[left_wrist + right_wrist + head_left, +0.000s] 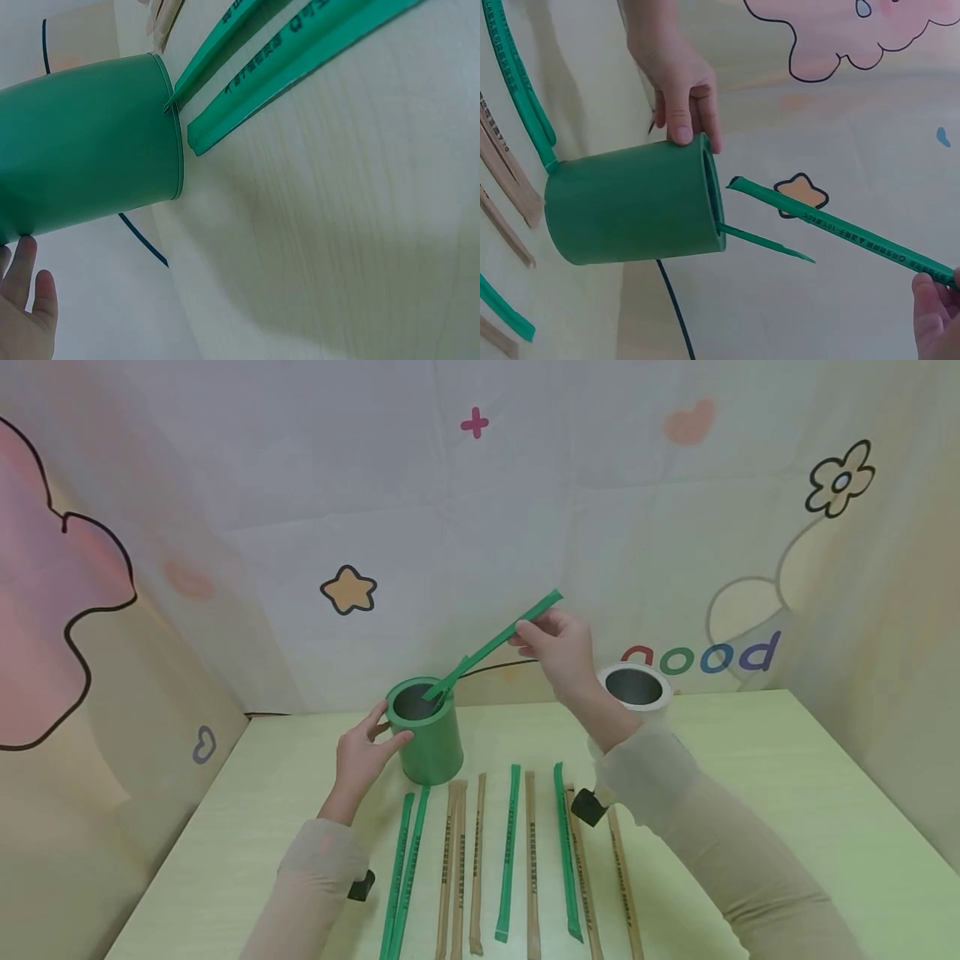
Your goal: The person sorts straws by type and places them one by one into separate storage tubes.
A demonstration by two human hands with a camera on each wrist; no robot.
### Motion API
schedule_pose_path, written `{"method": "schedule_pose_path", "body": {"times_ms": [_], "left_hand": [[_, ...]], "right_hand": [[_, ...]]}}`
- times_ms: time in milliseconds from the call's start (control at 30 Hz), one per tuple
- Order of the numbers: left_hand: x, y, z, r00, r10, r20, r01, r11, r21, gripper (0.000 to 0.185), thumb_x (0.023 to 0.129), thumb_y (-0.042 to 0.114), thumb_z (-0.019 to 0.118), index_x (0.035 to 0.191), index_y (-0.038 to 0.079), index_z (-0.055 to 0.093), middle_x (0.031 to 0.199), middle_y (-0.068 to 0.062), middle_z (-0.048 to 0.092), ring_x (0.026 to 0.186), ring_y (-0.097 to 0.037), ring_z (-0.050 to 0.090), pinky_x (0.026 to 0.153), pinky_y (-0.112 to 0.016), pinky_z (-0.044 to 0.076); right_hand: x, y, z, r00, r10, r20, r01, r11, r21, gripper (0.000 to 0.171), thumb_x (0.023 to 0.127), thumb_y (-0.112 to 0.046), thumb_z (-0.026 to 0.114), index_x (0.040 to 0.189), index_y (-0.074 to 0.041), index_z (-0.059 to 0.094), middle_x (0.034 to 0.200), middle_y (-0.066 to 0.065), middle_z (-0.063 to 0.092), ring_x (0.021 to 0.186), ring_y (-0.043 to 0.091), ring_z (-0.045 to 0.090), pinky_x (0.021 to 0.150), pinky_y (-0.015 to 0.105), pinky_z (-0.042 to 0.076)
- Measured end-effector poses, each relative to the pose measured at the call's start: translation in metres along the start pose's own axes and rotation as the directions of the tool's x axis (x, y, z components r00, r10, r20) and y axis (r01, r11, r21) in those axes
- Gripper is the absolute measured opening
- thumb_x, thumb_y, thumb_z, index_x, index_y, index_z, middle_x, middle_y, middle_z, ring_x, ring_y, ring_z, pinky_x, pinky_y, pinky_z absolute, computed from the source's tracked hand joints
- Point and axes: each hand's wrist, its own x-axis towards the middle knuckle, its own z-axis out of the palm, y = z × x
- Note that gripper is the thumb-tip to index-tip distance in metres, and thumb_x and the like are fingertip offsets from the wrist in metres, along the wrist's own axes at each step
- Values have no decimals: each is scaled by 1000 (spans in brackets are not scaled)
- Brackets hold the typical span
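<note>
My right hand (558,647) pinches a green paper-wrapped straw (498,641) near its upper end. The straw slants down to the left, its lower end over the mouth of a green cylindrical cup (432,752). Another green wrapped straw (769,241) stands in the cup and sticks out past its rim. My left hand (363,760) holds the cup at the left of its rim, thumb toward the front and fingers behind. In the left wrist view, fingertips (26,247) rest against the cup's side.
Several green wrapped straws (508,852) and brown wrapped straws (532,860) lie roughly side by side on the pale table (750,827), in front of the cup. A white cup (670,687) stands behind my right forearm. A printed cloth (510,527) hangs along the back.
</note>
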Motion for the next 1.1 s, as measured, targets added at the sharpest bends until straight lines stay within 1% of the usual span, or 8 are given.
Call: {"method": "schedule_pose_path", "body": {"times_ms": [100, 267, 400, 467, 600, 700, 933, 1100], "left_hand": [[0, 0, -1, 1000, 0, 3, 0, 1000, 4, 74, 71, 47, 67, 135, 23, 37, 135, -3, 43, 115, -23, 51, 94, -44, 40], [-1, 1, -1, 1000, 6, 4, -6, 1000, 3, 73, 72, 46, 67, 134, 23, 38, 134, -3, 45, 114, -23, 52, 96, -45, 38], [-1, 1, 0, 1000, 14, 2, -14, 1000, 6, 72, 72, 45, 67, 134, 23, 38, 134, -3, 45, 113, -23, 53, 96, -45, 38], [-1, 1, 0, 1000, 14, -1, -14, 1000, 11, 72, 72, 45, 67, 134, 23, 38, 133, -3, 45, 113, -23, 53, 96, -46, 38], [-1, 1, -1, 1000, 11, -4, -11, 1000, 15, 72, 72, 45, 67, 134, 24, 38, 133, -3, 45, 113, -23, 53, 94, -45, 39], [-1, 0, 0, 1000, 9, -4, -9, 1000, 13, 73, 72, 46, 67, 135, 24, 38, 134, -4, 45, 114, -23, 52, 94, -45, 40], [-1, -1, -1, 1000, 6, -12, -6, 1000, 10, 74, 70, 48, 67, 134, 24, 38, 134, -3, 45, 114, -22, 52, 95, -45, 39], [-1, 0, -1, 1000, 5, -10, -5, 1000, 9, 73, 71, 46, 67, 134, 24, 38, 134, -3, 44, 114, -22, 52, 95, -45, 39]], "right_hand": [[0, 13, 10, 1000, 20, -19, -21, 1000, -24, 18, 84, -7, 58, 91, 9, 60, 65, -7, 62, 63, 5, 63, 63, 22, 52], [-4, 29, 24, 997, 65, -41, -66, 998, -23, 18, 84, -6, 58, 91, 9, 62, 70, 3, 64, 64, 10, 63, 63, 22, 52], [-7, 39, 31, 995, 86, -47, -87, 996, -17, 18, 84, -6, 57, 92, 9, 62, 69, 2, 63, 62, 5, 61, 63, 21, 52], [-7, 44, 34, 995, 90, -43, -91, 995, -32, 18, 84, -7, 57, 93, 8, 62, 71, 3, 63, 63, 4, 61, 64, 21, 52], [-7, 53, 40, 994, 99, -39, -102, 992, -69, 18, 85, -9, 57, 93, 6, 63, 81, 15, 66, 65, 6, 61, 66, 24, 52], [-9, 58, 44, 993, 113, -40, -116, 987, -107, 17, 85, -9, 57, 93, 4, 64, 87, 20, 65, 67, 8, 62, 68, 25, 53], [-10, 71, 53, 993, 117, -35, -121, 980, -157, 17, 83, -10, 59, 93, 2, 65, 88, 19, 66, 71, 16, 65, 67, 25, 53], [-11, 78, 59, 993, 121, -12, -122, 975, -185, 16, 83, -10, 59, 92, 2, 66, 85, 18, 66, 73, 21, 64, 67, 25, 53]]}}
